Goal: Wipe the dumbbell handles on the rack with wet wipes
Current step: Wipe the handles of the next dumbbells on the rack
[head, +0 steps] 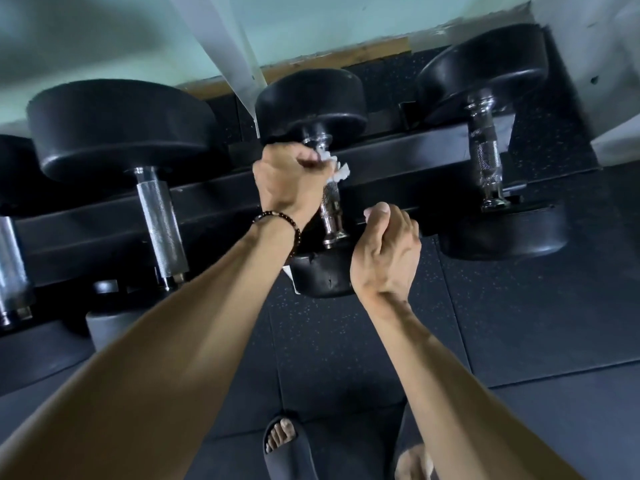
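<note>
Gripping a white wet wipe (337, 168) round the middle dumbbell handle (330, 206), left hand (287, 181) fingers curled, right hand (388, 251) clasping the rack (214, 199) front edge beside it, neighbouring dumbbells well apart.

And we're in a gym, a weights corner: black rubber-headed dumbbells (311, 181) with chrome handles lined up on a dark steel rack (214, 206), speckled rubber floor mats (502, 306) underfoot, and a pale green wall (104, 36) behind.
</note>
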Action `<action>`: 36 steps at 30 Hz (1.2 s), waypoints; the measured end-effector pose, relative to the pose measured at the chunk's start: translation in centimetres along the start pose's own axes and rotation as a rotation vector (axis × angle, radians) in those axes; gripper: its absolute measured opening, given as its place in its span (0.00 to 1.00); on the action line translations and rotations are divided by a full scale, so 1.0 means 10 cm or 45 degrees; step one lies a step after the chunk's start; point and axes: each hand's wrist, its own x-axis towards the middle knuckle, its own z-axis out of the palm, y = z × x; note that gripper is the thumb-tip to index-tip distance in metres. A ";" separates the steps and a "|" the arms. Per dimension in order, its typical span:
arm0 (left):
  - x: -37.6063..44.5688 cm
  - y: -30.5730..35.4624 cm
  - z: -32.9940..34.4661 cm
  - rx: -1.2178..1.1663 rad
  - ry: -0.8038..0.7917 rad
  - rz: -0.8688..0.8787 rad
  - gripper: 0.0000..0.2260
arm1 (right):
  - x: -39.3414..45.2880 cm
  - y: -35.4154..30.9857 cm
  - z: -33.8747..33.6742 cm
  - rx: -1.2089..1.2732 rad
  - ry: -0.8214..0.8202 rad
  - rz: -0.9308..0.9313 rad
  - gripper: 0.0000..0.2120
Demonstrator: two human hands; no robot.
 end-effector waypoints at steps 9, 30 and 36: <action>-0.38 -0.23 -0.16 0.204 -0.356 -0.174 0.08 | 0.00 -0.04 -0.06 0.066 -0.086 0.049 0.13; -1.05 1.00 0.64 -0.809 -0.659 -0.363 0.06 | 1.16 0.10 -1.72 0.108 -0.688 -0.176 0.04; -1.26 1.04 1.32 -0.332 -0.030 -0.108 0.06 | 1.76 0.41 -1.92 -0.054 -0.615 -0.178 0.03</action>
